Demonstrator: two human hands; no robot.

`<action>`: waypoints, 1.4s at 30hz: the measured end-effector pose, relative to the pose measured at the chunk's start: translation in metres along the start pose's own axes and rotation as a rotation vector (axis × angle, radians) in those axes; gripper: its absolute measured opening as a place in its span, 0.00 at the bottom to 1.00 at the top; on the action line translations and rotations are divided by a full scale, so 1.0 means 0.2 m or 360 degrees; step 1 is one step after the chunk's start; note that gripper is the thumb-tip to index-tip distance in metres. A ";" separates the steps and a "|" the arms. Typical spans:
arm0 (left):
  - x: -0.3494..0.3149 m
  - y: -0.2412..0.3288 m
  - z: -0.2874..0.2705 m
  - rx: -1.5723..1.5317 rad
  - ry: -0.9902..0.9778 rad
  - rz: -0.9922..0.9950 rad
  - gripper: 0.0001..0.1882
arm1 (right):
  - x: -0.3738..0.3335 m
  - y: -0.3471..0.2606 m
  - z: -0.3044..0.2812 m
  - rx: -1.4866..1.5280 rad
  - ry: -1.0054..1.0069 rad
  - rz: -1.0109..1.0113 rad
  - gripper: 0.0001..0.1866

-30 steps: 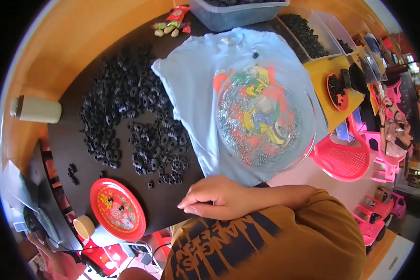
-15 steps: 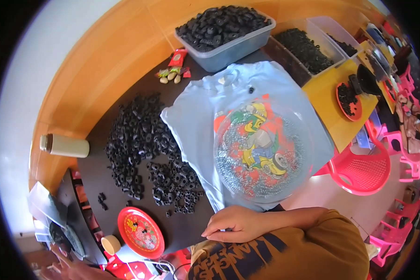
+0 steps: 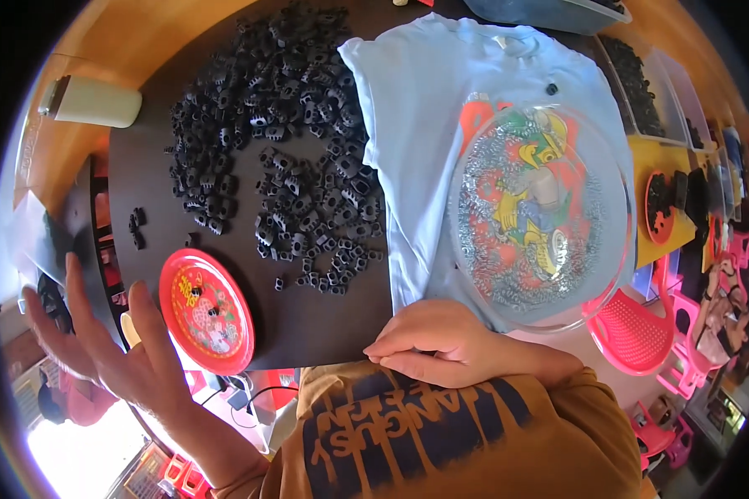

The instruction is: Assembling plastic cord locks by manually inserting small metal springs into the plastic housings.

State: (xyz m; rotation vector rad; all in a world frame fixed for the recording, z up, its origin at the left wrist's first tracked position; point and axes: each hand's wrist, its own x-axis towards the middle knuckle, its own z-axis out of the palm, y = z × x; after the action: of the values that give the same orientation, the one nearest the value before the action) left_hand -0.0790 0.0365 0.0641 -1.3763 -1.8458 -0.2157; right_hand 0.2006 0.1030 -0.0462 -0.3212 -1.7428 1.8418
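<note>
My left hand [image 3: 121, 353] is raised at the lower left with its fingers spread, and I see nothing in it. Close to its fingers lies a red round tray [image 3: 235, 309] with a few small black parts on its printed face. At the table's front edge, my right hand [image 3: 433, 341] has its fingers curled together with the thumb against them. What they hold, if anything, is hidden. Beyond it a pale blue T-shirt [image 3: 416, 108] is laid out, with a clear round dish [image 3: 512, 316] of small shiny metal pieces on top. Left of the shirt spreads a pile of small black plastic parts [image 3: 283, 108].
A cream bottle [image 3: 96, 101] lies at the far left. A beige cup [image 3: 130, 331] is partly behind my left fingers. Tubs of black parts [image 3: 641, 83] and a red dish [image 3: 659, 224] line the right side. A pink chair [image 3: 632, 333] stands at the lower right.
My left hand has come up from the lower left corner, fingers spread. The view has tilted and shifted, so the far tubs are partly cut off. My right hand stays near the table edge.
</note>
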 end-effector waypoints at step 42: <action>-0.48 0.16 -0.07 -0.0835 -0.1073 -0.0185 0.26 | 0.01 -0.02 0.00 0.0140 0.0108 0.0221 0.09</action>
State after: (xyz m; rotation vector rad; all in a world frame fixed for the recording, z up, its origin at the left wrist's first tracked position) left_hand -0.0358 -0.0286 -0.0032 -1.8540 -2.5527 -0.3426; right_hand 0.2001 0.1032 -0.0422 -0.4746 -1.6248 1.9752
